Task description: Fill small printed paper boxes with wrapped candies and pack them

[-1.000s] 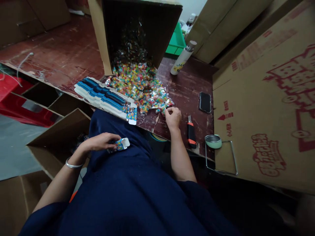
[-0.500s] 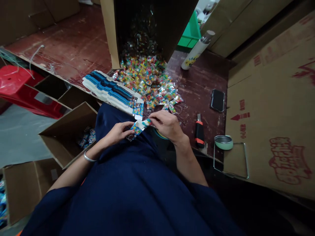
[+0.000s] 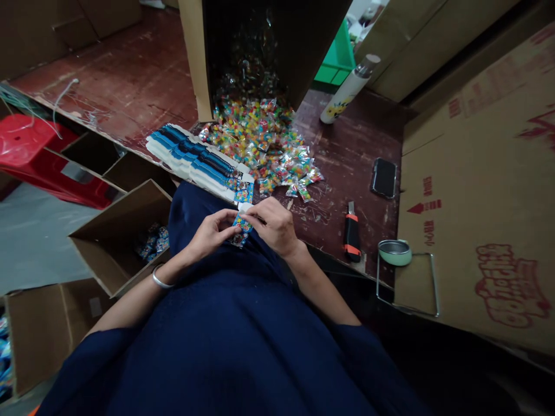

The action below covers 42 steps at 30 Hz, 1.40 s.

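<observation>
Between my hands, above my lap, is a small blue printed candy box (image 3: 241,226) with a white flap at its upper end. My left hand (image 3: 211,233) pinches it from the left side. At the open end, the fingers of my right hand (image 3: 274,224) are closed on the box's flap; no candy bag shows there. Just beyond lies a fanned row of flat blue and white boxes (image 3: 195,159) along the table edge. Behind it, clear bags of colourful candy (image 3: 255,138) spill from a large carton (image 3: 197,63).
A utility knife (image 3: 352,234), a phone (image 3: 383,177) and a white bottle (image 3: 347,95) are on the table at right. A green cup (image 3: 394,253) sits in a wire holder by a big carton (image 3: 477,231). An open carton (image 3: 117,237) with filled boxes stands at lower left.
My right hand has moved left onto the box's open end. The candy bag it held at the opening is no longer visible. My left hand still holds the box.
</observation>
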### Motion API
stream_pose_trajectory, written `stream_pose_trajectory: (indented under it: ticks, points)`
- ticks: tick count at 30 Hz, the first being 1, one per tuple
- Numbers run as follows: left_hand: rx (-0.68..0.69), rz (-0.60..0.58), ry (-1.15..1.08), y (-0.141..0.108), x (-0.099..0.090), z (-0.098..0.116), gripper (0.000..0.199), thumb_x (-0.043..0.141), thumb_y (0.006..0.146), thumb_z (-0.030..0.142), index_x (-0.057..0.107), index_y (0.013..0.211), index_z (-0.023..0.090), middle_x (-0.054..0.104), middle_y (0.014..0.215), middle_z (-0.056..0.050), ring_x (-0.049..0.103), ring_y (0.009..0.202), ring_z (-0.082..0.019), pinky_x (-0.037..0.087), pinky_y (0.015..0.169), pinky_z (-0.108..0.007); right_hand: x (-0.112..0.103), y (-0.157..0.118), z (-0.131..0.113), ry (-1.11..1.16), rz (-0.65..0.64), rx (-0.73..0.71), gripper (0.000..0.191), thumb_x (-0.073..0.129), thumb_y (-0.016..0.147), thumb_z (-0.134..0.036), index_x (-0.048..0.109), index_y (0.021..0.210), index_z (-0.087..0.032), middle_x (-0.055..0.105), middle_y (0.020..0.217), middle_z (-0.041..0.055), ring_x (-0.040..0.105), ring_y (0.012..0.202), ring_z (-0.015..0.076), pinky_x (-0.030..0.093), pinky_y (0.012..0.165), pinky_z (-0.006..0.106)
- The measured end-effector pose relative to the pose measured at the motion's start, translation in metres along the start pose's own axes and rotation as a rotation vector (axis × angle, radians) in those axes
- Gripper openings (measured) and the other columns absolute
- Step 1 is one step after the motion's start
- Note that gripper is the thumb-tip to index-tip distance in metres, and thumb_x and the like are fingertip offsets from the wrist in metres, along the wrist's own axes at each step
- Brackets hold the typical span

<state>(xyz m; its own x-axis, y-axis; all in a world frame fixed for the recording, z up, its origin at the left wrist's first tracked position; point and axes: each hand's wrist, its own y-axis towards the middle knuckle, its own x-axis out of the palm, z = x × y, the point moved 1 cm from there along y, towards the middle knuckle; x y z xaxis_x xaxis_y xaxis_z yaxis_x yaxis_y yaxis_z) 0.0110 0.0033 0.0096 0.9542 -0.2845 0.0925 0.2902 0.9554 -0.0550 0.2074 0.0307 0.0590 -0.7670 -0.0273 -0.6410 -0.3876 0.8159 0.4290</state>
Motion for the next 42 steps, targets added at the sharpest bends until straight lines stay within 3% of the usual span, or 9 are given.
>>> stream_pose_trajectory:
  ticks: [3,6,10,14,18,23,28,35,42]
  points:
    - [0.036,0.080,-0.042,-0.002,0.005,0.001,0.062,0.085,0.082,0.040,0.057,0.134,0.021,0.072,0.089,-0.001,0.072,0.073,-0.014,0.061,0.069,-0.025,0.001,-0.004,0.000,0.062,0.143,0.072,0.012,0.072,0.095,-0.041,0.077,0.094,-0.030,0.073,0.111,0.0074,0.063,0.114,0.0292,0.053,0.103,0.049]
    - [0.062,0.118,-0.075,-0.004,0.008,0.004,0.066,0.084,0.083,0.039,0.052,0.139,0.024,0.070,0.094,-0.001,0.073,0.076,-0.014,0.062,0.073,-0.026,0.005,-0.014,0.001,0.247,0.172,0.200,0.019,0.071,0.095,-0.043,0.076,0.107,-0.028,0.069,0.125,0.0093,0.065,0.118,0.0277,0.059,0.094,0.044]
    - [0.040,0.100,-0.064,-0.006,0.011,0.004,0.052,0.083,0.083,0.040,0.061,0.125,0.020,0.070,0.099,-0.003,0.073,0.083,-0.016,0.063,0.077,-0.029,0.024,-0.029,0.003,0.509,0.116,0.361,0.026,0.074,0.091,-0.047,0.073,0.103,-0.025,0.071,0.116,0.0080,0.071,0.105,0.0237,0.061,0.082,0.035]
    - [0.034,0.080,-0.045,-0.005,0.014,0.000,0.044,0.084,0.082,0.041,0.062,0.113,0.019,0.068,0.103,-0.003,0.070,0.079,-0.014,0.061,0.071,-0.026,0.035,-0.032,0.005,0.525,0.208,0.396,0.026,0.072,0.092,-0.048,0.070,0.087,-0.023,0.073,0.113,0.0077,0.072,0.097,0.0222,0.061,0.084,0.035]
    - [0.058,0.156,-0.105,-0.002,0.013,-0.002,0.051,0.088,0.076,0.039,0.053,0.109,0.022,0.062,0.097,0.002,0.066,0.072,-0.010,0.057,0.066,-0.021,0.037,-0.026,0.002,0.567,0.271,0.381,0.026,0.074,0.090,-0.049,0.066,0.101,-0.026,0.074,0.103,0.0052,0.073,0.096,0.0220,0.060,0.093,0.039]
    - [0.049,0.192,-0.072,-0.004,0.011,-0.004,0.051,0.088,0.075,0.036,0.048,0.105,0.023,0.059,0.099,0.003,0.061,0.064,-0.005,0.052,0.060,-0.017,0.034,-0.017,0.003,0.660,0.142,0.406,0.032,0.079,0.085,-0.053,0.067,0.083,-0.024,0.072,0.090,0.0032,0.069,0.084,0.0195,0.059,0.082,0.035]
    - [0.077,0.176,0.027,-0.006,0.007,-0.004,0.047,0.080,0.081,0.026,0.051,0.117,0.024,0.063,0.104,-0.001,0.069,0.072,-0.011,0.058,0.069,-0.023,0.027,-0.007,0.013,0.735,0.051,0.522,0.037,0.090,0.071,-0.051,0.074,0.087,-0.022,0.074,0.087,0.0020,0.070,0.081,0.0190,0.059,0.079,0.034]
    - [0.086,0.069,0.013,-0.007,0.002,0.004,0.056,0.079,0.084,0.030,0.057,0.135,0.023,0.066,0.109,-0.005,0.073,0.077,-0.014,0.062,0.073,-0.026,0.019,0.003,0.013,0.696,0.013,0.477,0.032,0.087,0.075,-0.049,0.074,0.074,-0.021,0.074,0.079,0.0019,0.067,0.074,0.0178,0.055,0.074,0.033]
    - [-0.006,0.034,0.163,-0.003,-0.020,0.016,0.038,0.078,0.083,0.036,0.068,0.116,0.019,0.070,0.107,-0.005,0.071,0.070,-0.013,0.058,0.066,-0.024,0.023,-0.006,0.014,0.533,-0.080,0.242,0.033,0.063,0.099,-0.049,0.079,0.089,-0.023,0.077,0.107,0.0063,0.072,0.101,0.0215,0.056,0.093,0.038]
